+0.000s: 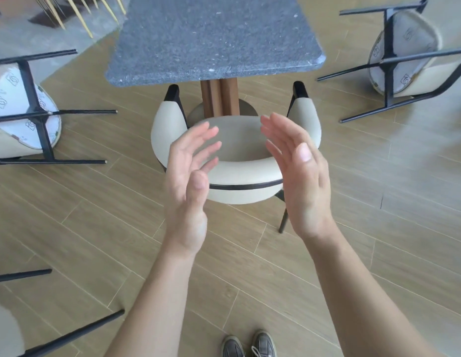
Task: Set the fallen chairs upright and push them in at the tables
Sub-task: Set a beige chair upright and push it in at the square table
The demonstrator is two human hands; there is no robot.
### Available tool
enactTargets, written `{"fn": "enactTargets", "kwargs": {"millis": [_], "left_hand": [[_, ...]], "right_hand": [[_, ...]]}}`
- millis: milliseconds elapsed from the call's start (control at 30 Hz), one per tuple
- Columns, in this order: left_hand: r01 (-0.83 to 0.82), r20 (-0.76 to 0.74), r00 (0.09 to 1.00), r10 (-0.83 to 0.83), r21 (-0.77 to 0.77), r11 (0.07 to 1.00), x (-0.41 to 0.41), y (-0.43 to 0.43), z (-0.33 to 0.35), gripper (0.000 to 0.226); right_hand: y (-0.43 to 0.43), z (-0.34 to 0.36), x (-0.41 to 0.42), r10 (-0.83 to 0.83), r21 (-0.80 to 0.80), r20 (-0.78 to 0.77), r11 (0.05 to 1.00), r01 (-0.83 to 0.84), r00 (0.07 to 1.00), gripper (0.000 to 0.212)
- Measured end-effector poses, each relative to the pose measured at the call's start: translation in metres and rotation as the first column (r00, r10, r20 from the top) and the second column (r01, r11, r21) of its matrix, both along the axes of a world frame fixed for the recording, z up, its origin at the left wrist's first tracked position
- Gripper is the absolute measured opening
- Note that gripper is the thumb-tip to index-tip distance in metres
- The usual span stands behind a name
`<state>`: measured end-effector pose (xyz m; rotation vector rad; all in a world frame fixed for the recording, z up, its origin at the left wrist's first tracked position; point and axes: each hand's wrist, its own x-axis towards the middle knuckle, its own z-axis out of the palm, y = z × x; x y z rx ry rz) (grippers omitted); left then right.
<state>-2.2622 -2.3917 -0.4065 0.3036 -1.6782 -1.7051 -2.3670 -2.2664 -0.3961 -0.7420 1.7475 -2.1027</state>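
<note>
**Hands off one upright chair, three more down around it**

Both hands hung in the air with nothing in them. The left hand (188,176) and the right hand (299,171) faced each other palm to palm, fingers straight and a little spread. Between and beyond them stood the upright chair (245,173), its curved back towards the person and its arm tips reaching the near edge of the table (214,39). Whether either hand touched the back could not be told; they seemed to float in front of it. This chair looked close to pushed in, the table post (219,99) standing just past its seat.

The work left lay to the sides. The left fallen chair (23,104) rested on its side well apart from the left hand, its dark legs running along the floor towards the table. The right fallen chair (404,52) lay likewise, legs pointing back leftward, nearer the right hand. A third chair (5,331) showed at the lower left corner, only its legs and a bit of seat in view.

Reaching either side chair probably meant turning away from the middle one; the outstretched legs would be the things to step around. The person's shoes (247,343) stood directly behind the upright chair.
</note>
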Motion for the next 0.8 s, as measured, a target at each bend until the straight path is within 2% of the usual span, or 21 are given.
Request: {"fn": "enactTargets", "kwargs": {"millis": [100,200,333,433,567,800], "left_hand": [[0.054,-0.074,0.996,-0.058,-0.057,0.997,0.013,0.015,0.049,0.083],[0.117,-0.107,0.986,-0.128,-0.110,0.987,0.018,0.028,0.089,0.085],[0.157,-0.158,0.974,-0.164,-0.056,0.986,0.000,0.052,0.121,0.089],[0.217,-0.156,0.963,-0.221,-0.045,0.975,-0.032,0.081,0.137,0.092],[0.311,-0.189,0.932,-0.311,-0.029,0.950,-0.093,0.124,0.144,0.092],[0.377,-0.205,0.907,-0.369,0.000,0.926,-0.217,0.230,0.156,0.096]], "right_hand": [[0.024,0.040,0.020,0.068,-0.001,-0.093,0.998,-0.068,0.993,0.097],[0.051,0.078,0.027,0.081,-0.002,-0.150,0.997,-0.082,0.985,0.100],[0.086,0.112,0.014,0.014,-0.035,-0.222,0.999,-0.022,0.975,0.099],[0.116,0.126,-0.011,-0.053,-0.070,-0.235,0.997,0.037,0.971,0.103],[0.161,0.128,-0.057,-0.119,-0.105,-0.248,0.990,0.095,0.961,0.097],[0.266,0.134,-0.167,-0.220,-0.118,-0.259,0.974,0.195,0.941,0.096]]}}
